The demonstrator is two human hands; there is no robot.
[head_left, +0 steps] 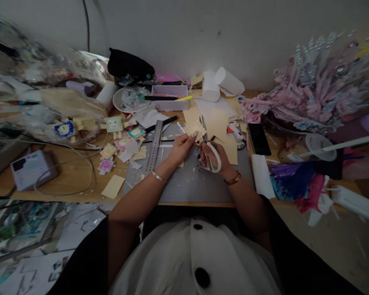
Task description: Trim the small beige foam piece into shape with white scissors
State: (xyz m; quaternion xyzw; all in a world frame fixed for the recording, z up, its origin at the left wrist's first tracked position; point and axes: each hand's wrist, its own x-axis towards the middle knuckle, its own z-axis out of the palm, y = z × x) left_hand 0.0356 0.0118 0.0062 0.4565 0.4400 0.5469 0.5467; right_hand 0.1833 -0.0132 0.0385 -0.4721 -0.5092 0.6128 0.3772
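My left hand (183, 147) is closed on a cream-coloured cut-out (195, 128) with a bumpy, scalloped edge, pinched between thumb and fingers. In my right hand (217, 157) is a pair of scissors (215, 159) with white handles, my fingers through the loops. The scissor blades point up and away from me, close by the right edge of the cut-out. Whether they touch it I cannot tell. Both hands are above a grey cutting mat (178, 188) strewn with small scraps. A metal ruler (155, 145) lies on the mat, left of my left hand.
Cream sheets (217, 125) lie behind my hands. Small painted cut-outs (113, 123) are scattered to the left. A glue gun (234, 130), a black phone (259, 139) and a plastic cup (307, 148) stand or lie to the right. A lilac box (170, 104) is at the back.
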